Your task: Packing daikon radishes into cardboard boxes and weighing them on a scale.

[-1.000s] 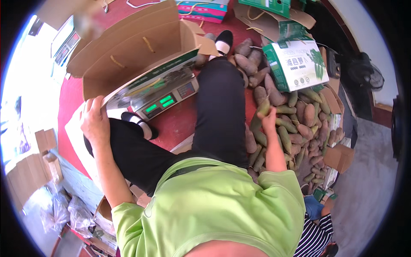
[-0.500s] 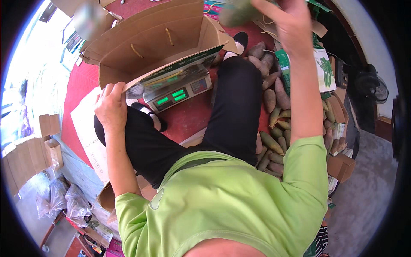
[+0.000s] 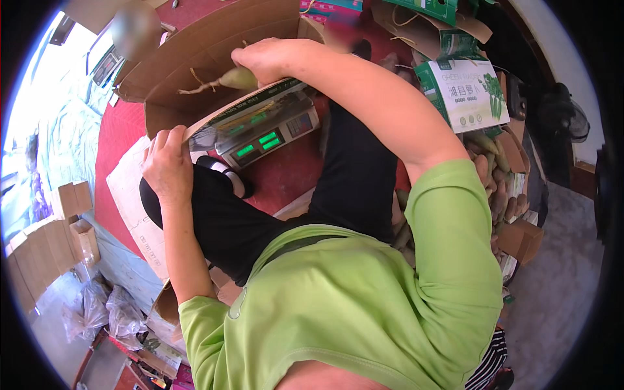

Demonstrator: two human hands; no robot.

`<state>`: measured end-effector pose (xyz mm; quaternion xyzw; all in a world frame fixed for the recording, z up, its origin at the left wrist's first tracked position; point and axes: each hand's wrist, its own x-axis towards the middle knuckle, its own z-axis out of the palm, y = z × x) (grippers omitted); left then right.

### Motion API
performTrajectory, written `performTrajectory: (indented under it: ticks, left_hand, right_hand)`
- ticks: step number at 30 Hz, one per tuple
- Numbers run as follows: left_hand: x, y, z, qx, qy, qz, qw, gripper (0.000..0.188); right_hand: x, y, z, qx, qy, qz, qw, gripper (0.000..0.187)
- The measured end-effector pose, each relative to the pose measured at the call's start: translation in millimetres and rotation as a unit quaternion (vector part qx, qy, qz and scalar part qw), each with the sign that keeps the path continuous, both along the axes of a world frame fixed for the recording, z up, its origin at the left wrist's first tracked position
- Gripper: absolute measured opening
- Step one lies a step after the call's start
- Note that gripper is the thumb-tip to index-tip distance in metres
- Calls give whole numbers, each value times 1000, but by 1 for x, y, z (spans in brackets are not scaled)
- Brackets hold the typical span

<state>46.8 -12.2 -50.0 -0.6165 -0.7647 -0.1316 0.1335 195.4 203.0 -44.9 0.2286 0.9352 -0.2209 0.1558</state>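
A green radish [image 3: 239,78] with a long thin root is in my right hand [image 3: 265,58], just inside the opening of a cardboard box [image 3: 208,49]. My fingers wrap over its thick end, and its root points left toward the box's far wall. With the fingers of my left hand [image 3: 168,162] I grip the near left corner of the box's edge. Beneath the box, a digital scale [image 3: 260,151] shows lit green displays. How much else lies in the bottom of the box is hidden by its near wall.
On the right, more radishes [image 3: 497,185] lie heaped, partly covered by my right arm. A white and green printed carton [image 3: 465,94] stands beyond them. Plastic bags [image 3: 123,312] lie at the lower left. A black fan [image 3: 565,120] stands far right.
My right hand has swung left from the upper right, bringing the green radish into the box opening. My left hand still grips the box corner.
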Motion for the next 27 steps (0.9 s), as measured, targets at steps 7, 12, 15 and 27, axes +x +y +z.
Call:
performTrajectory:
  ticks: [7, 12, 15, 27]
  left_hand:
    - [1, 1, -6, -4, 8, 12, 1000, 16]
    - [-7, 1, -10, 10, 2, 14, 1000, 14]
    - [-2, 3, -10, -4, 2, 37, 999, 15]
    - [-3, 5, -16, 10, 3, 25, 1000, 14]
  right_hand:
    - [45, 14, 8, -108, 264, -111, 952, 43]
    - [143, 0, 41, -201, 451, -292, 819, 31]
    - [217, -4, -11, -152, 437, -393, 794, 34]
    - [419, -181, -298, -61, -46, -634, 769, 42]
